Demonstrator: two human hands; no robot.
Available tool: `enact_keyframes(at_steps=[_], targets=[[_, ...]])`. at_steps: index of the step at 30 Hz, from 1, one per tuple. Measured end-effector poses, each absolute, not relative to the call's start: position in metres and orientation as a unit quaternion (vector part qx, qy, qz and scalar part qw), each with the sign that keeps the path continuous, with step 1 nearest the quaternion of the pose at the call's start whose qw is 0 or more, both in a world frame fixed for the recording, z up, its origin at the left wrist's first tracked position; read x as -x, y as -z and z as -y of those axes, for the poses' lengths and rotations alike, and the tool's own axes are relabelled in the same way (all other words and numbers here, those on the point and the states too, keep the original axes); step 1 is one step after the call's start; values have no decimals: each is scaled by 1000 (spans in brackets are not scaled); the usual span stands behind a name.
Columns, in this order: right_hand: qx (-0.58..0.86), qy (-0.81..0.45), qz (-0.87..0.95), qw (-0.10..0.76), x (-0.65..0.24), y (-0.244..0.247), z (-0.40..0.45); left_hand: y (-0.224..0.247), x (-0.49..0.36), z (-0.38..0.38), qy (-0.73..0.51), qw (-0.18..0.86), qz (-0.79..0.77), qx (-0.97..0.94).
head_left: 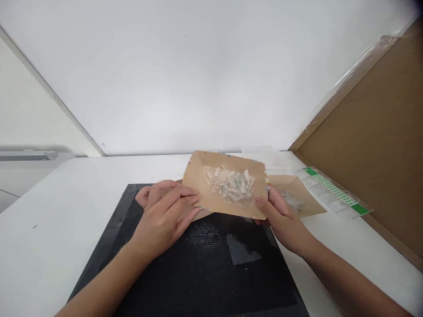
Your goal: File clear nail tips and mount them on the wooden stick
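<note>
Both left hand [165, 210] and right hand [283, 218] pinch brown tray [194, 175] of clear pieces [234, 185], grips closed at edges.

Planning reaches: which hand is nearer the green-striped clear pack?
Right. The right hand, holding the brown tray, is left of the clear pack; the left hand, at the tray's left edge, is farther left.

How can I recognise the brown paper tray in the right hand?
On the white table lies a black rectangular board. Above its far part, the right hand holds a brown paper tray of clear plastic pieces. Coloured rim marks distinguish it from the other brown tray at right.
</note>
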State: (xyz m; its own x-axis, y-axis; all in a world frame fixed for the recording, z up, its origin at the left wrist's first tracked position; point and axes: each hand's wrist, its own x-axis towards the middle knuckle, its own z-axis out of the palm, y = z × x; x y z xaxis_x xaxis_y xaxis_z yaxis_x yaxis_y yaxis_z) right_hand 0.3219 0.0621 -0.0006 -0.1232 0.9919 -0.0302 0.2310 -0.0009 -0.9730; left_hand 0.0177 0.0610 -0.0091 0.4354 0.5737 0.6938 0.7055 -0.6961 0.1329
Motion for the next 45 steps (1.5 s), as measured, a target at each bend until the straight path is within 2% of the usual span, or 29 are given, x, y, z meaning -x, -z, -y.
enact_keyframes(at_steps=[13,18,25,31,37,45], targets=[[534,-471,575,403,-323,2,-64,-8,-21,-63,474,-72,422,769],[534,-478,572,400,-324,3,-63,-9,-18,-63,500,-102,424,748],[535,-475,572,401,-323,2,-65,-17,-16,-61,483,-68,419,766],[532,-456,588,404,-322,0,-64,-21,-13,-55,408,-57,471,780],[526,-434,608,407,-326,4,-64,-30,-4,-57,356,-50,436,825],[521,-475,583,404,-325,2,-62,-29,8,-62,339,-43,418,842]])
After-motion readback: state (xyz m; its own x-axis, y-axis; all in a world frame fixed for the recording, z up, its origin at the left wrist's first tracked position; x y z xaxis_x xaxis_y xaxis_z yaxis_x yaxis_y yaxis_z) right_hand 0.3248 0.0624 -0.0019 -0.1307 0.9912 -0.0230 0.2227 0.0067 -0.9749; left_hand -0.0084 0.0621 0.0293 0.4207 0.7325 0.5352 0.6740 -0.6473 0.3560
